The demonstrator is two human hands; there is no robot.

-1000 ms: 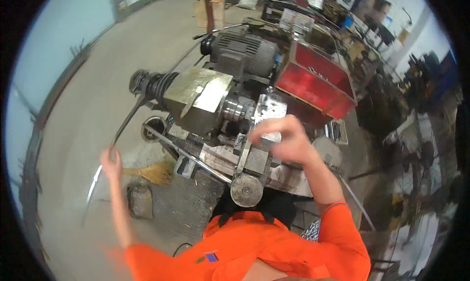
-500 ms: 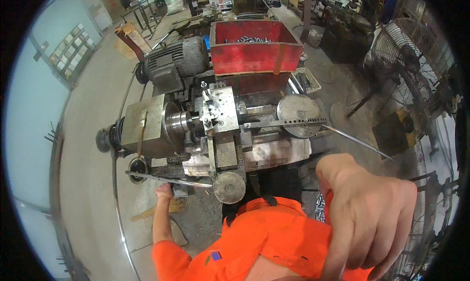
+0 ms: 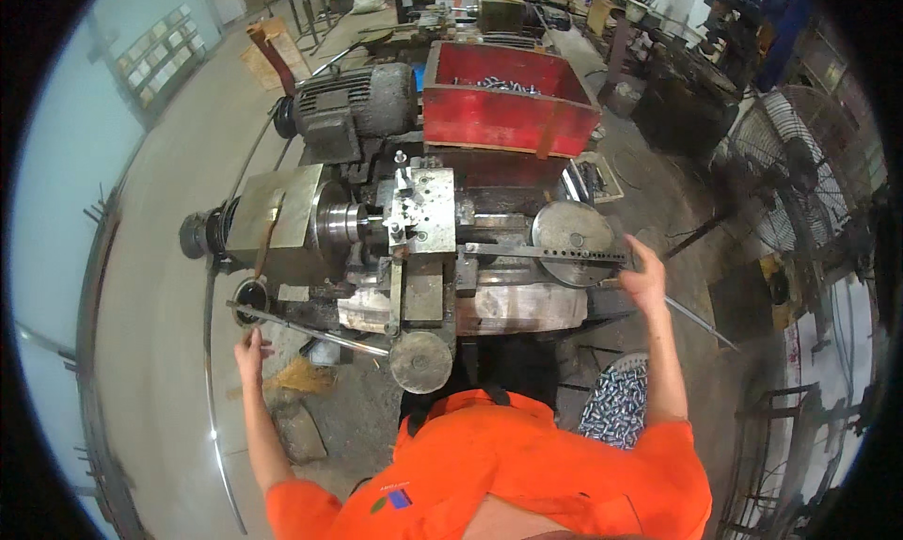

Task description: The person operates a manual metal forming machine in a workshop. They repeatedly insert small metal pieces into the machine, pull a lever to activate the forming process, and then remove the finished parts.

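Note:
A small metal lathe stands in front of me, with a spindle chuck (image 3: 343, 224) at left and a tool block (image 3: 428, 211) in the middle. My left hand (image 3: 252, 355) hangs just below the outer end of a steel lever (image 3: 315, 335). Its fingers are apart and hold nothing. That lever runs to a round disc (image 3: 420, 362) at the front. At the right, my right hand (image 3: 645, 275) is at the edge of a larger disc (image 3: 572, 228), by the end of a perforated bar (image 3: 588, 256). Thumb and fingers are spread; whether they touch the bar is unclear.
A red bin (image 3: 508, 117) of small metal parts stands behind the lathe, beside an electric motor (image 3: 357, 103). Below my right forearm is a container of shiny metal pieces (image 3: 616, 404). A fan (image 3: 785, 154) stands at the right, and a straw broom (image 3: 299, 377) lies at left.
My right hand has moved from close to the camera, forward to the larger disc. My left hand has shifted left and its fingers have opened. The front lever and disc have moved slightly left.

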